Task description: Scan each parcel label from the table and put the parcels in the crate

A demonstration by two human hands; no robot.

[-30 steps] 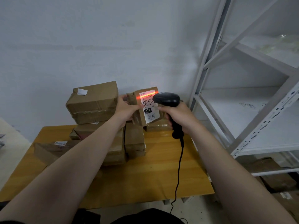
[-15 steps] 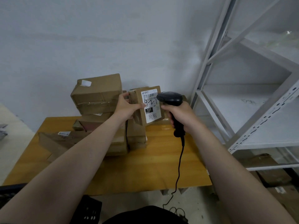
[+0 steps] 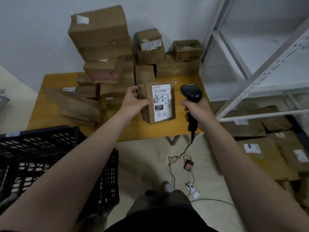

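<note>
Where wooden table meets wall, parcels stacked; metal shelving beside

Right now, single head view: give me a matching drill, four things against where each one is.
Things:
1. labelled parcel
2. scanner
3. crate
4. rack

Places:
A. gripped by the right hand
B. held by the left hand
C. standing to the right of the table
D. low on the left, nearer than the table

Pairs: 1-B, 2-A, 3-D, 4-C
</note>
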